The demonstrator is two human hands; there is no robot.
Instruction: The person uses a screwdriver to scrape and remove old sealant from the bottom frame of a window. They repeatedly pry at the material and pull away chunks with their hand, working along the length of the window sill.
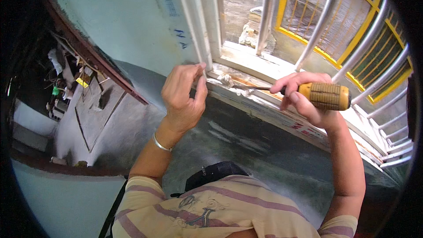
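Observation:
A screwdriver with a ribbed yellow handle [325, 96] is gripped in my right hand [305, 100]. Its metal shaft points left along the window sill [261, 64], its far end among crumbly white material [226, 80] near the corner. Curled fingers and thumb bring my left hand [185, 94] close to the lower end of the white window frame [195, 16]. Whether its fingertips pinch something small or only touch the frame cannot be made out.
Metal bars [320, 23] stand across the window opening, with a yellow-framed grille [343, 62] beyond. On the left, a doorway with a dark reddish frame [96, 53] opens onto a floor with scattered clutter [82, 76]. A pale blue-green wall [125, 13] adjoins the window.

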